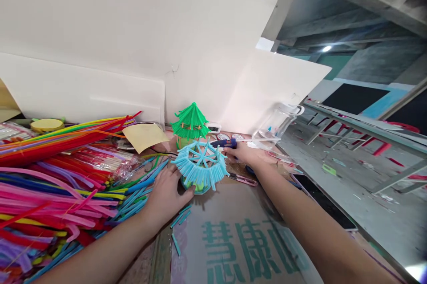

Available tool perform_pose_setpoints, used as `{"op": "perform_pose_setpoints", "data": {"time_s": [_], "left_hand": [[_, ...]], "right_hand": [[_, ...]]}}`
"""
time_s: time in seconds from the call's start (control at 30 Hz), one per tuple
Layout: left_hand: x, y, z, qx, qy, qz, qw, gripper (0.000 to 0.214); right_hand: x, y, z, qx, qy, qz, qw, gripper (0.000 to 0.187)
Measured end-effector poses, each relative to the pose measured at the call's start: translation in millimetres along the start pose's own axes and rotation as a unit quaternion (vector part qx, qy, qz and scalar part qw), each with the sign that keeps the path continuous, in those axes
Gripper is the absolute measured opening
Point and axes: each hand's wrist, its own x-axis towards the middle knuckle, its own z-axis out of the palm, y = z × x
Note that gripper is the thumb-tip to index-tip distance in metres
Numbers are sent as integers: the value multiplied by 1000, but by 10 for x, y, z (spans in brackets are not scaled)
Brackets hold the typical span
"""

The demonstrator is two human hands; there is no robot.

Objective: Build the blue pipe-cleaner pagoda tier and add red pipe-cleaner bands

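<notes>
A small round model (200,164) made of light-blue pipe cleaners stands on the cardboard in front of me, its open top crossed by spokes and its rim fringed with short pieces. Pale green shows inside its lower part. At its left side, my left hand (170,188) is closed on the base with thumb and fingers. My right hand (245,154) reaches behind the model to the right, closed on a dark blue glue gun (228,143); the grip is partly hidden. Just behind the blue model rises a green pipe-cleaner tree-like roof (191,121). Several short blue cut pieces (180,218) lie near my left wrist.
Piles of coloured pipe cleaners (60,199) cover the left side. A pink utility knife (243,179) lies below my right hand, a phone (325,201) at the right edge. A clear water jug (278,126) stands at the back right. White boards (133,30) rise behind.
</notes>
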Motion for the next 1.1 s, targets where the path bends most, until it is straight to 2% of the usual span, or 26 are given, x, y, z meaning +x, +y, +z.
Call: {"op": "perform_pose_setpoints", "data": {"time_s": [0.13,0.23,0.4,0.53,0.57,0.6,0.67,0.77,0.83,0.9,1.0,1.1], "left_hand": [[10,-6,6,-1,2,0,1000,40],[18,-8,-6,-21,-1,-13,1000,41],[38,-3,-32,-45,-9,-21,999,41],[44,-15,-31,-48,-11,-22,999,42],[43,-20,-29,-46,-12,-24,999,41],[41,-26,-27,-44,-14,-25,999,40],[39,-35,-23,-42,-15,-24,999,38],[40,-40,-17,-40,-10,-19,999,35],[44,-39,-13,-37,-6,-19,999,34],[48,-37,-7,-35,-3,-21,999,33],[49,-42,3,-32,-5,-24,999,34],[46,-56,14,-28,-6,-23,999,34]], "right_hand": [[-38,-4,-46,-57,-5,-3,998,36],[-209,-36,-142,-108,17,-22,994,36],[-816,-143,-314,-175,89,-107,975,37],[-1399,-361,-336,-172,75,-189,964,22],[-1535,-444,-294,-149,52,-246,956,20],[-1662,-536,-229,-127,0,-305,944,17],[-1874,-730,-31,-120,-84,-392,908,14],[-2042,-975,342,-147,-172,-427,875,21],[-2062,-1075,543,-166,-179,-441,864,28],[-2047,-1132,650,-192,-169,-460,850,24],[-2034,-1179,658,-209,-176,-485,831,7],[-2055,-1207,629,-224,-173,-495,822,7]]}}
